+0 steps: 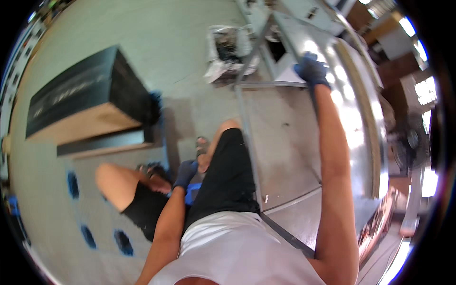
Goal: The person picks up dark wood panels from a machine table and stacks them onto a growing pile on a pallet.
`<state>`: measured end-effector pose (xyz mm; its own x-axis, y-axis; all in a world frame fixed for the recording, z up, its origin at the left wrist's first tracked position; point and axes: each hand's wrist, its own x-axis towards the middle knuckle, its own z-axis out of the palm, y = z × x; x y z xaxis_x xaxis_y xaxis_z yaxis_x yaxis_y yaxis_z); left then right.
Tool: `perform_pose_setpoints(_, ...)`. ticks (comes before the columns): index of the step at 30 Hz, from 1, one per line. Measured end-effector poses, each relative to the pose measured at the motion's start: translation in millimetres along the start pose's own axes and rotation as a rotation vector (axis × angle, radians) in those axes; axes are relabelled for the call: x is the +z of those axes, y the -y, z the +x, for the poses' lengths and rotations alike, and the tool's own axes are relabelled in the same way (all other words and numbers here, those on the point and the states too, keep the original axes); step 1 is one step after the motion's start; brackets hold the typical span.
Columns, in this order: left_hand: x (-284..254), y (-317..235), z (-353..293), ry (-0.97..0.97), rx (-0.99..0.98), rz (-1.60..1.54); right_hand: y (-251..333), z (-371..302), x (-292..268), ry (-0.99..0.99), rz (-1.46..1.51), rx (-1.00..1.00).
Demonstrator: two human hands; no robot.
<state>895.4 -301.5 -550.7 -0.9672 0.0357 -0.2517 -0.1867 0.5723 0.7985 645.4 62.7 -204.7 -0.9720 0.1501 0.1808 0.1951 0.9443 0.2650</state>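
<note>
My right hand [312, 70], in a dark blue-grey glove, is stretched far out over a shiny metal sheet [349, 118] on a workbench at the right. Its fingers look curled in near the sheet's left edge; anything inside them is too blurred to name. In a similar glove, my left hand [186, 173] hangs low beside my knee, above a bright blue object [192, 194] that is mostly hidden between my legs. The left fingers are smeared, so their grip is unclear.
A large black panelled box [71, 92] stands on the floor at the left, with blue-edged dark patches [123, 242] nearby. Ahead lies a white sack [230, 50] of dark scraps. Grey metal framing [273, 84] runs under the bench. A fan [412, 140] stands far right.
</note>
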Motion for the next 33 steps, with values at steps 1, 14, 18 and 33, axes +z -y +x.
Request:
perform_pose_setpoints(1, 0.5, 13.8, 1.0, 0.012, -0.083, 0.003, 10.2, 3.5, 8.2, -0.113, -0.039, -0.008)
perform_pose_setpoints(14, 11.3, 31.7, 2.7, 0.042, -0.201, -0.119, 12.0, -23.3, 9.5, -0.304, 0.240, -0.101)
perform_pose_setpoints(18, 10.6, 47.7, 2.6, 0.052, -0.139, -0.057, 16.9, -25.7, 1.5, -0.338, 0.267, -0.114)
perform_pose_setpoints(33, 16.4, 16.5, -0.4, 0.046, -0.182, 0.022, 6.0, -34.6, 7.6, -0.389, 0.327, -0.312)
